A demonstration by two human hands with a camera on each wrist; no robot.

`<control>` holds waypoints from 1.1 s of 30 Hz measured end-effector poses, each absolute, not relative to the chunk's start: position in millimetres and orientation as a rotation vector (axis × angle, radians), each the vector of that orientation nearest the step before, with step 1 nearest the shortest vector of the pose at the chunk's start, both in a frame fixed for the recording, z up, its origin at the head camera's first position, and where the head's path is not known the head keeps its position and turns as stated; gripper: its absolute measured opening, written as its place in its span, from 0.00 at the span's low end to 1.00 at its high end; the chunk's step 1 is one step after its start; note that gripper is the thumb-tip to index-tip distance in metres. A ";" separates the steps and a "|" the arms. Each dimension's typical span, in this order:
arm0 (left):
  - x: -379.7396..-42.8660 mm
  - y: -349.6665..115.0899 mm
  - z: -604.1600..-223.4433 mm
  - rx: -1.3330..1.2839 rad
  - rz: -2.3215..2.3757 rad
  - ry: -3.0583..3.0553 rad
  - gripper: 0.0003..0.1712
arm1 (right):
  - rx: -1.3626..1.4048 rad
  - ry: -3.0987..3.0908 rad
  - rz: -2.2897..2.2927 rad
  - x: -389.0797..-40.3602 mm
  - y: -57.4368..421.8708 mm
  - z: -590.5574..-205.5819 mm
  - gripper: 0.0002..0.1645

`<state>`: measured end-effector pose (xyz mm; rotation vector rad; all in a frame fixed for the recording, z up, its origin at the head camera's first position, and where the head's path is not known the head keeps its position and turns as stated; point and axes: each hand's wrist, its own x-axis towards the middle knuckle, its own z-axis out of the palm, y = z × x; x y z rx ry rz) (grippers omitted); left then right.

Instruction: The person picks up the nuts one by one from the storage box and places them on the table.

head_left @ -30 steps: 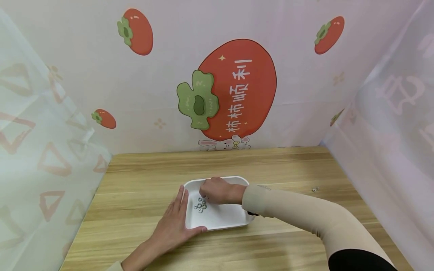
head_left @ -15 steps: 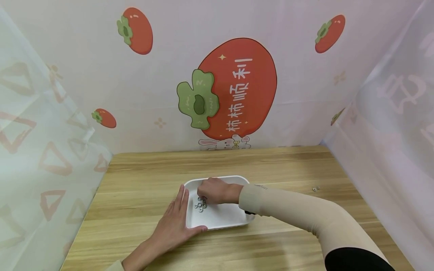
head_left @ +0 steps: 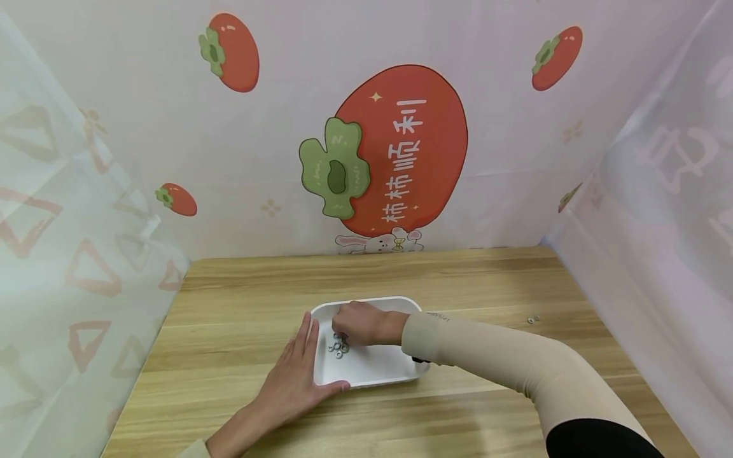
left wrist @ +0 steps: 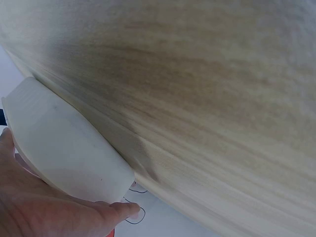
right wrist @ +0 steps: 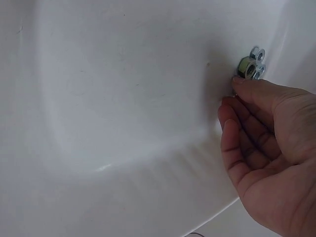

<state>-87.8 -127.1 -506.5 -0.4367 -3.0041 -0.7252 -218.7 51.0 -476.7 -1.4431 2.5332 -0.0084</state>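
Observation:
A white tray (head_left: 380,372) sits on the wooden table, with several small metal nuts (head_left: 339,354) clustered toward its left end. My left hand (head_left: 292,385) lies against the tray's left corner, fingers straight along the left side and thumb along the near rim. In the left wrist view its thumb and palm touch the tray's outer wall (left wrist: 69,143). My right hand (head_left: 361,323) is down inside the tray with curled fingers. The right wrist view shows its thumb and index finger pinching a nut, mostly hidden by the fingertips, beside the other nuts (right wrist: 250,66), one yellowish.
Two small metal pieces (head_left: 532,320) lie on the table (head_left: 240,305) to the right, beyond the right forearm. The right sleeve (head_left: 492,350) crosses over the tray's right end. A printed cloth (head_left: 275,127) stands behind the table and along both sides.
My right hand has shifted slightly left inside the tray, now covering part of the nut cluster. The left hand and the tray have stayed put.

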 end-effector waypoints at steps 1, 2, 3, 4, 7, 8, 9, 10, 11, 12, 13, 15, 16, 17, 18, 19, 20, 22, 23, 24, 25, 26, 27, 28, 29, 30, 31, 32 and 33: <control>-88.0 -127.2 -506.6 -0.438 -0.724 -3.004 0.77 | -1.452 2.534 -0.001 -219.0 50.8 -477.1 0.14; -88.2 -127.3 -506.8 -0.439 -0.725 -3.004 0.77 | -1.459 2.535 0.007 -219.1 50.5 -477.5 0.14; -88.2 -127.4 -506.8 -0.441 -0.726 -3.001 0.77 | -1.466 2.539 0.014 -219.2 50.4 -477.9 0.14; -88.2 -127.4 -506.9 -0.442 -0.727 -2.999 0.76 | -1.467 2.539 0.018 -219.4 50.2 -478.1 0.14; -88.3 -127.5 -507.1 -0.446 -0.727 -2.992 0.76 | -1.461 2.536 0.012 -219.3 49.7 -478.0 0.13; -88.4 -127.4 -507.2 -0.446 -0.725 -2.990 0.76 | -1.456 2.534 0.008 -219.2 49.8 -478.0 0.13; -88.3 -127.3 -507.2 -0.446 -0.724 -2.988 0.76 | -1.450 2.533 0.001 -219.3 49.9 -478.3 0.12; -88.2 -127.2 -507.1 -0.446 -0.722 -2.988 0.77 | -1.444 2.531 -0.004 -219.4 50.0 -478.5 0.11; -88.2 -127.2 -507.2 -0.445 -0.720 -2.989 0.77 | -1.435 2.528 -0.008 -219.4 50.3 -478.6 0.09; -88.0 -127.2 -507.1 -0.443 -0.717 -2.992 0.77 | -1.427 2.524 -0.016 -219.6 50.6 -478.7 0.09; -88.0 -127.3 -507.4 -0.441 -0.716 -2.997 0.77 | -1.423 2.523 -0.022 -219.8 50.9 -479.5 0.09; -87.8 -127.6 -507.6 -0.436 -0.716 -3.009 0.77 | -1.411 2.523 -0.031 -220.1 51.6 -480.4 0.07; -87.8 -127.8 -507.8 -0.433 -0.715 -3.015 0.77 | -1.404 2.523 -0.038 -220.0 52.0 -480.1 0.07; -87.9 -128.0 -508.1 -0.430 -0.715 -3.017 0.77 | -1.396 2.523 -0.047 -220.0 52.3 -479.8 0.07; -87.7 -128.1 -508.2 -0.428 -0.714 -3.015 0.77 | -1.389 2.524 -0.059 -219.7 52.6 -479.3 0.08; -87.8 -127.9 -508.5 -0.427 -0.712 -3.017 0.77 | -1.380 2.527 -0.067 -219.6 53.1 -478.8 0.08; -87.7 -127.6 -508.3 -0.428 -0.712 -3.013 0.77 | -1.373 2.529 -0.071 -219.3 53.6 -477.8 0.08; -87.5 -127.1 -507.9 -0.428 -0.713 -3.006 0.77 | -1.364 2.536 -0.083 -219.2 54.7 -475.7 0.09; -87.4 -126.8 -507.8 -0.428 -0.711 -3.006 0.77 | -1.360 2.540 -0.085 -219.3 55.2 -475.2 0.10; -87.4 -126.6 -507.6 -0.428 -0.709 -3.008 0.77 | -1.362 2.545 -0.087 -219.4 55.7 -474.3 0.10; -87.5 -126.4 -507.4 -0.428 -0.709 -3.012 0.77 | -1.367 2.550 -0.086 -219.9 56.2 -473.8 0.10; -87.5 -126.3 -507.1 -0.427 -0.710 -3.012 0.77 | -1.372 2.556 -0.084 -220.0 56.9 -473.2 0.11; -87.6 -126.1 -506.9 -0.424 -0.712 -3.014 0.77 | -1.378 2.562 -0.084 -220.3 57.7 -472.4 0.11; -87.7 -126.0 -506.7 -0.423 -0.713 -3.017 0.78 | -1.384 2.565 -0.090 -220.5 58.4 -471.5 0.11; -87.7 -126.0 -506.8 -0.424 -0.713 -3.017 0.78 | -1.391 2.569 -0.093 -220.7 59.1 -470.9 0.11; -87.6 -126.0 -506.7 -0.422 -0.716 -3.015 0.78 | -1.399 2.572 -0.101 -220.8 59.9 -469.8 0.10; -87.6 -126.0 -506.7 -0.422 -0.716 -3.016 0.77 | -1.398 2.575 -0.113 -220.7 60.7 -469.0 0.10; -87.6 -126.1 -506.9 -0.423 -0.715 -3.012 0.77 | -1.397 2.577 -0.126 -220.7 61.4 -468.3 0.09; -87.7 -126.2 -507.0 -0.422 -0.712 -3.014 0.77 | -1.396 2.578 -0.143 -220.7 62.1 -467.6 0.09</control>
